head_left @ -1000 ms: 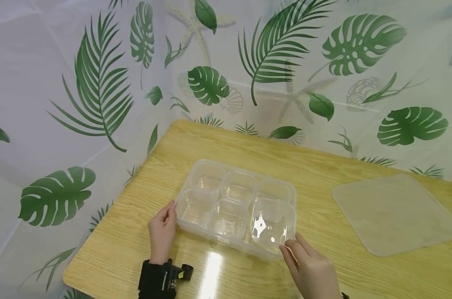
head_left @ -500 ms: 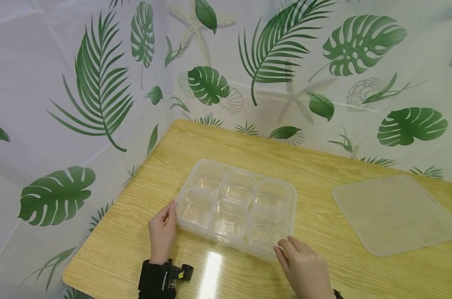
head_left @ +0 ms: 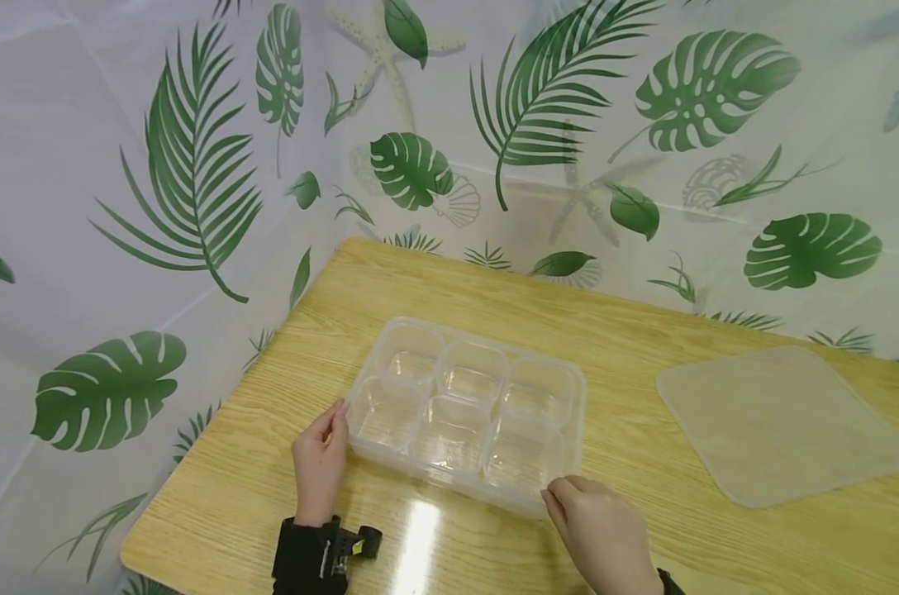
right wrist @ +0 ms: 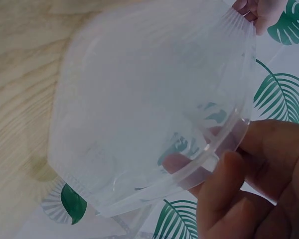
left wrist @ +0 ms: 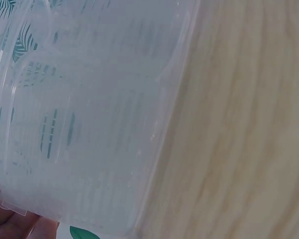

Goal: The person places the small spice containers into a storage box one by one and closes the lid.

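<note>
A clear plastic box [head_left: 449, 478] with six small square compartments, in two rows, stands on the table. My left hand [head_left: 319, 463] pinches its rim at the left side; the left wrist view shows fingertips [left wrist: 25, 225] at the rim's edge. At the front right corner, my right hand [head_left: 601, 525] grips the rim. Thumb and fingers [right wrist: 229, 174] lie on either side of that rim in the right wrist view. The front right compartment [head_left: 520, 453] sits level with the others. I see nothing inside the compartments.
A flat, translucent rounded sheet, like a lid [head_left: 784, 426], lies to the right on the wooden table [head_left: 256, 487]. A leaf-printed sheet [head_left: 539, 223] hangs behind and left of the table. Light glares off the wood in front of the box.
The front right small tub was raised and tilted a second ago and now sits down in the box. My right hand has lowered slightly leftward to the rim; my left hand has stayed put.
</note>
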A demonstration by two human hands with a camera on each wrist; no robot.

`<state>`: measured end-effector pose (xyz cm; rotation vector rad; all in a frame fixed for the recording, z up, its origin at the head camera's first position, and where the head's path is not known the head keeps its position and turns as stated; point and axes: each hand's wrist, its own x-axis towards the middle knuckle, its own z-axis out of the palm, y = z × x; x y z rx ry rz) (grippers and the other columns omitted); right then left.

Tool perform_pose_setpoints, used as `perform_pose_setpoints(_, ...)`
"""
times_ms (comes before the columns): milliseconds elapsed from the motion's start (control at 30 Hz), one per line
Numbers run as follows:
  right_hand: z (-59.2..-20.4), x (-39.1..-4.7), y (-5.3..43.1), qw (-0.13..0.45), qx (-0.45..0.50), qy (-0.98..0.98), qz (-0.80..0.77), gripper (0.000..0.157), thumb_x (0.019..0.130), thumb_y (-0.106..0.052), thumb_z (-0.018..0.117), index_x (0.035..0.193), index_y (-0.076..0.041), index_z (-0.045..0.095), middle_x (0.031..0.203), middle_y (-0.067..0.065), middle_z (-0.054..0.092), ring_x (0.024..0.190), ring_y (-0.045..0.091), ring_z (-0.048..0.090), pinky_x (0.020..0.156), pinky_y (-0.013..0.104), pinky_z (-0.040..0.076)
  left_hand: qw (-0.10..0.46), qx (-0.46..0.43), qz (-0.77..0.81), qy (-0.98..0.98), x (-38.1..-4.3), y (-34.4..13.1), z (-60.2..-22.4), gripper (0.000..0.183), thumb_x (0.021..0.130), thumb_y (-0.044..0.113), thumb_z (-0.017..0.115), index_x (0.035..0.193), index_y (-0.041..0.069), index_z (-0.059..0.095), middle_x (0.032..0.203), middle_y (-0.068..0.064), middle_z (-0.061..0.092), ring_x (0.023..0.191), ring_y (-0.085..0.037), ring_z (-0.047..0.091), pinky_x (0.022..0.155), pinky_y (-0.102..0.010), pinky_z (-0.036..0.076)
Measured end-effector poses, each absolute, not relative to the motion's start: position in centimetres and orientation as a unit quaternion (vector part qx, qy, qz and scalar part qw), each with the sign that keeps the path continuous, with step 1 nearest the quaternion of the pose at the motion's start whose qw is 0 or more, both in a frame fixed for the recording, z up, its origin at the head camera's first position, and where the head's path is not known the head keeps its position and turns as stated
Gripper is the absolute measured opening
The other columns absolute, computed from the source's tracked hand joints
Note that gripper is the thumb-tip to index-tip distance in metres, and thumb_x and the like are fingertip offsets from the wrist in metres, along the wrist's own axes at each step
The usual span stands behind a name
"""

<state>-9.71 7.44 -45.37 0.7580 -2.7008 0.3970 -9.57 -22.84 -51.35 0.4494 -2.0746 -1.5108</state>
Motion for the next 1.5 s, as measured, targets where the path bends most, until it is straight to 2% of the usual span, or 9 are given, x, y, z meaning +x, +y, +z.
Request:
perform_pose_setpoints(200, -45.5, -9.8, 7.6, 0.163, 0.273, -0.939, 0.13, 0.012, 0.078, -0.014, 0.068, 0.068, -0.014, 0.061, 0.068, -0.005, 0.06, 0.051, 0.006, 0.05, 0.044, 0.02, 0.036, 0.268, 0.169, -0.564, -0.763, -9.6, -22.7, -51.4, 0.035, 0.093, 0.024, 0.049, 0.114, -0.001, 0.06, 0.117, -0.014, 0.058, 0.11, -0.019, 0.051, 0.081, -0.027, 0.043)
perform_pose_setpoints(433, -46.0, -9.6, 7.8, 0.174, 0.299, -0.934, 0.093, 0.027, 0.081, -0.014, 0.063, 0.062, -0.015, 0.044, 0.056, -0.01, 0.045, 0.04, -0.002, 0.018, 0.036, 0.015, 0.016, 0.268, 0.171, -0.559, -0.766, -9.6, -22.6, -51.5, 0.034, 0.093, 0.023, 0.049, 0.114, -0.001, 0.06, 0.116, -0.014, 0.058, 0.11, -0.019, 0.051, 0.081, -0.027, 0.043)
perform_pose_setpoints(567, -45.8, -9.5, 8.1, 0.177, 0.302, -0.929, 0.12, 0.009, 0.08, -0.014, 0.064, 0.075, -0.007, 0.06, 0.067, 0.0, 0.06, 0.044, 0.004, 0.045, 0.04, 0.013, 0.031, 0.263, 0.172, -0.56, -0.767, -9.6, -22.6, -51.5, 0.034, 0.093, 0.023, 0.049, 0.114, -0.001, 0.06, 0.116, -0.014, 0.058, 0.11, -0.02, 0.051, 0.07, -0.02, 0.043)
perform_pose_setpoints(667, -45.2, -9.8, 8.7, 0.179, 0.294, -0.925, 0.161, 0.011, 0.081, -0.012, 0.063, 0.088, -0.003, 0.064, 0.076, 0.007, 0.064, 0.056, 0.013, 0.058, 0.048, 0.016, 0.04, 0.261, 0.173, -0.561, -0.766, -9.6, -22.6, -51.6, 0.034, 0.093, 0.023, 0.049, 0.114, -0.001, 0.06, 0.116, -0.014, 0.058, 0.11, -0.019, 0.051, 0.07, -0.019, 0.043)
perform_pose_setpoints(833, -44.3, -11.4, 10.7, 0.224, 0.266, -0.917, 0.194, 0.009, 0.082, -0.009, 0.061, 0.087, -0.003, 0.064, 0.073, 0.005, 0.06, 0.053, 0.008, 0.051, 0.045, 0.019, 0.037, 0.263, 0.175, -0.561, -0.765, -9.6, -22.5, -51.3, 0.033, 0.093, 0.022, 0.049, 0.114, -0.002, 0.059, 0.116, -0.014, 0.058, 0.109, -0.019, 0.051, 0.082, -0.027, 0.042)
perform_pose_setpoints(1100, -44.2, -15.5, 14.9, 0.251, 0.236, -0.922, 0.178, 0.013, 0.082, -0.006, 0.061, 0.088, 0.006, 0.062, 0.082, 0.019, 0.06, 0.068, 0.03, 0.056, 0.056, 0.038, 0.046, 0.267, 0.164, -0.554, -0.772, -9.6, -22.6, -51.1, 0.035, 0.094, 0.023, 0.047, 0.115, -0.002, 0.059, 0.117, -0.015, 0.057, 0.111, -0.022, 0.05, 0.082, -0.028, 0.043)
perform_pose_setpoints(1200, -44.7, -17.2, 16.5, 0.218, 0.223, -0.937, 0.157, 0.023, 0.082, -0.007, 0.061, 0.095, 0.012, 0.059, 0.089, 0.027, 0.058, 0.077, 0.039, 0.056, 0.063, 0.045, 0.046, 0.271, 0.161, -0.554, -0.77, -9.7, -22.7, -51.2, 0.034, 0.094, 0.023, 0.048, 0.115, -0.002, 0.059, 0.116, -0.015, 0.058, 0.11, -0.021, 0.051, 0.081, -0.028, 0.042)
perform_pose_setpoints(1333, -45.7, -19.0, 18.6, 0.099, 0.191, -0.97, 0.117, 0.041, 0.088, -0.014, 0.054, 0.107, 0.022, 0.047, 0.101, 0.039, 0.049, 0.091, 0.051, 0.049, 0.074, 0.053, 0.042, 0.272, 0.162, -0.557, -0.768, -9.7, -22.6, -51.2, 0.033, 0.094, 0.022, 0.049, 0.115, -0.001, 0.059, 0.116, -0.015, 0.058, 0.109, -0.021, 0.051, 0.08, -0.025, 0.043)
perform_pose_setpoints(1500, -47.6, -20.4, 20.6, 0.043, 0.203, -0.976, 0.06, 0.038, 0.088, -0.018, 0.054, 0.084, 0.018, 0.045, 0.072, 0.026, 0.043, 0.065, 0.039, 0.046, 0.064, 0.046, 0.042, 0.271, 0.164, -0.559, -0.767, -9.6, -22.5, -51.3, 0.033, 0.094, 0.022, 0.049, 0.115, -0.002, 0.059, 0.116, -0.014, 0.058, 0.11, -0.02, 0.05, 0.082, -0.026, 0.042)
